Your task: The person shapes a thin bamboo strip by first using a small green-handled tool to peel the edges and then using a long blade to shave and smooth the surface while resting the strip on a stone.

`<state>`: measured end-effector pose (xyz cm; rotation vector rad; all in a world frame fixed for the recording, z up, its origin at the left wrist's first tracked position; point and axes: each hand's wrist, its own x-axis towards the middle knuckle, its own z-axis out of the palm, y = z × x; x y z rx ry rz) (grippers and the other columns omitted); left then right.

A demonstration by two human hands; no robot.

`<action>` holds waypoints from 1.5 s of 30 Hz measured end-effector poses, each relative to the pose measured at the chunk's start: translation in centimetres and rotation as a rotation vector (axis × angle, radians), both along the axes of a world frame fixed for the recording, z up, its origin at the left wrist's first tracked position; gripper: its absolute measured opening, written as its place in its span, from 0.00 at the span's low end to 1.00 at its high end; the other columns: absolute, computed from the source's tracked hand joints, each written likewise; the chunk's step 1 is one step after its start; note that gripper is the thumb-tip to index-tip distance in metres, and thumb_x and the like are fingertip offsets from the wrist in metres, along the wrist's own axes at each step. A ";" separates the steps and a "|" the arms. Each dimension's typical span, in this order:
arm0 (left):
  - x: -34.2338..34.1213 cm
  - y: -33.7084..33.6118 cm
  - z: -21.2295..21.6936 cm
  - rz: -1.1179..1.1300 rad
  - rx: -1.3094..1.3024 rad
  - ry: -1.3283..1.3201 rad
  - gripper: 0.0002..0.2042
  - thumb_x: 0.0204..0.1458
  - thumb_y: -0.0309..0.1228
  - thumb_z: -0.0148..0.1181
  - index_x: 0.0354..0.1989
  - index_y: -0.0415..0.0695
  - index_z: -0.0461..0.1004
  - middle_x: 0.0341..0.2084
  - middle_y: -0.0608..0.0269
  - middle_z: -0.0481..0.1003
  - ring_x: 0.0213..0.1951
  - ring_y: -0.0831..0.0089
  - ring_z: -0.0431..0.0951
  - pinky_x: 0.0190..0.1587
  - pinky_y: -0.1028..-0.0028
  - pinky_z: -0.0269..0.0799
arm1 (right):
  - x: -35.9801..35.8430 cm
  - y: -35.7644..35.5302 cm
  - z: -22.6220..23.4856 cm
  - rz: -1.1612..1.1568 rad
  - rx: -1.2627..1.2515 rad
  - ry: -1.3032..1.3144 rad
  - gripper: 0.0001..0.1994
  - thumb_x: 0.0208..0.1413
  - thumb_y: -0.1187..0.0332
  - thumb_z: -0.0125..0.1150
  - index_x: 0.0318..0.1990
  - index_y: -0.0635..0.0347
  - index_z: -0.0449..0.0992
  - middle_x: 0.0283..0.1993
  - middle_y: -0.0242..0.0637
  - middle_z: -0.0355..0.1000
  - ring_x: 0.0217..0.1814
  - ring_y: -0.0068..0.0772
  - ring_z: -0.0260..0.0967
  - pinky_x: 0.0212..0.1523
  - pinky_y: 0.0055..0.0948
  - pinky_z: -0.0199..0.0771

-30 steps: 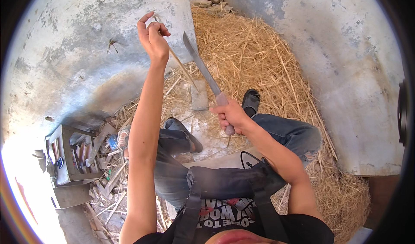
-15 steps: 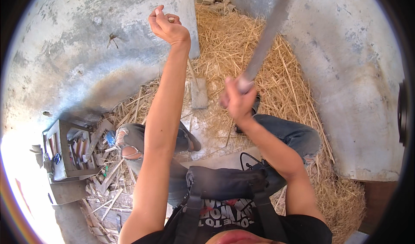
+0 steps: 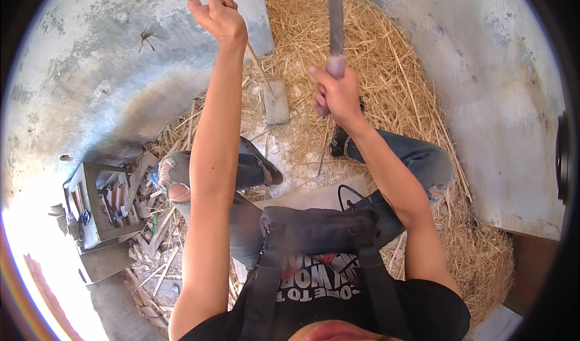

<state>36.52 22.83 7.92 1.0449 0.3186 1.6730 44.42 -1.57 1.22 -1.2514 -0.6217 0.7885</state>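
the right hand (image 3: 339, 96) is closed firmly round the handle of a long knife (image 3: 336, 24), its blade pointing away from the body and its tip cut off by the upper edge of the view; gripping the handle well below the blade probably keeps the fingers off the edge. the left hand (image 3: 220, 16) is reached far forward, fingers curled in, apparently round the upper end of a thin stick (image 3: 260, 66), though the wrist hides much of that grip. the stick slants down behind the wrist, its lower end meeting a flat grey block (image 3: 277, 104), which likely serves as a firm rest, while holding the far end seems to keep the fingers away from the blade. the knees are spread in worn jeans (image 3: 402, 157), perhaps to leave room round the block, and a dark shoe (image 3: 261, 160) is planted on the near left of it. the block lies on a pale, dusty floor (image 3: 284, 154), with loose straw (image 3: 368, 57) heaped beyond and to the right. wood scraps (image 3: 158, 238) litter the left side, near a weathered rack (image 3: 90, 238) of tools, and stained, patchy walls (image 3: 121, 93) stand on both sides, with bright light at the lower left.
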 end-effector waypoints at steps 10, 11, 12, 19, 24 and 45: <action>-5.1 -11.0 1.0 0.007 0.228 0.723 0.29 0.61 0.33 0.55 0.70 0.42 0.54 0.53 0.48 0.69 0.58 0.62 0.69 0.62 0.58 0.64 | -5.0 8.4 -1.6 -0.015 0.107 -0.174 0.22 0.47 0.63 0.78 0.30 0.62 0.66 0.25 0.31 0.68 0.23 0.22 0.70 0.18 0.26 0.70; -6.0 -12.3 1.2 0.143 0.266 0.765 0.29 0.59 0.31 0.58 0.68 0.41 0.56 0.51 0.49 0.69 0.54 0.61 0.70 0.59 0.59 0.65 | -5.4 8.6 -1.8 -0.012 0.091 -0.100 0.21 0.48 0.63 0.78 0.30 0.62 0.66 0.25 0.32 0.69 0.22 0.22 0.70 0.18 0.27 0.70; -6.8 -13.7 1.5 0.292 0.344 0.783 0.29 0.57 0.30 0.60 0.66 0.41 0.58 0.49 0.50 0.69 0.51 0.60 0.71 0.57 0.59 0.67 | -5.7 8.7 -1.8 -0.005 0.078 -0.118 0.19 0.49 0.65 0.75 0.31 0.62 0.66 0.26 0.34 0.69 0.22 0.24 0.70 0.17 0.28 0.72; -15.7 -31.7 1.8 -1.231 0.874 0.701 0.30 0.48 0.32 0.69 0.60 0.38 0.66 0.56 0.48 0.68 0.57 0.52 0.70 0.59 0.60 0.65 | -4.4 7.2 -1.4 -0.114 -0.012 0.008 0.16 0.51 0.66 0.76 0.30 0.59 0.69 0.23 0.30 0.68 0.18 0.21 0.66 0.19 0.25 0.67; -14.8 -38.8 1.6 -1.378 1.320 0.811 0.27 0.53 0.31 0.62 0.61 0.39 0.66 0.48 0.56 0.72 0.52 0.57 0.73 0.56 0.64 0.64 | -3.4 5.3 -2.0 -0.059 -0.050 -0.009 0.18 0.51 0.62 0.76 0.33 0.62 0.71 0.25 0.31 0.68 0.21 0.22 0.69 0.19 0.26 0.71; -16.8 -45.2 9.0 -1.898 0.854 0.319 0.21 0.64 0.39 0.49 0.55 0.33 0.66 0.48 0.41 0.72 0.51 0.44 0.72 0.53 0.54 0.65 | -0.8 2.7 -2.6 0.118 0.019 -0.147 0.20 0.51 0.65 0.77 0.29 0.53 0.63 0.25 0.28 0.65 0.17 0.17 0.62 0.16 0.24 0.68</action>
